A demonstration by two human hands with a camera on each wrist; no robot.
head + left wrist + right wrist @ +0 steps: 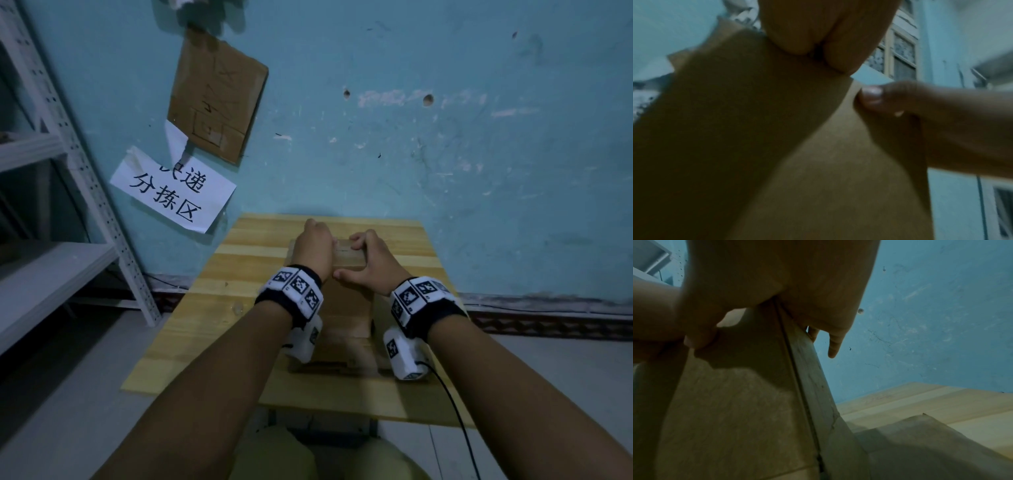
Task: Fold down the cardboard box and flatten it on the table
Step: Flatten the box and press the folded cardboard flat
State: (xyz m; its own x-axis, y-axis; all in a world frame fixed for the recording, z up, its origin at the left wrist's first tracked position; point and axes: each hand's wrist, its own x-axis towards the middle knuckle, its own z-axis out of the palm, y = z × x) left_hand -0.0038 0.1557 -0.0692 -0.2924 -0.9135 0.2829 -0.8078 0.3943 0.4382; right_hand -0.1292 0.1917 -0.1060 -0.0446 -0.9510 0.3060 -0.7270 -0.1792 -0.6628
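Blue wall (411, 137) across the top of the frame, scuffed and pocked. Grey metal shelving (51, 171) down the left edge. Wooden bench (212, 308) in the centre, pushed up against the wall. Standing on the bench, middle of the frame: the cardboard box (346, 308), upright, one flap splayed flat on the wood at its lower end. On the wall upper left, a brown cardboard sheet (219, 96), and below it a white paper sign (171, 192) with black characters, one corner peeling.

Both hands up at the top edge of the box. Left hand (313, 246) clamped over the upper left corner, fingers curled down the far side. Right hand (371, 260) gripping the upper right, fingers hooked over the top, thumb (342, 274) pressed against the near face. From the left wrist, right thumb tip (869, 95) against a cardboard edge. From the right wrist, the box wall (735, 402) rising straight up, little finger (833, 345) hanging loose past its edge. Marker bands on both wrists.
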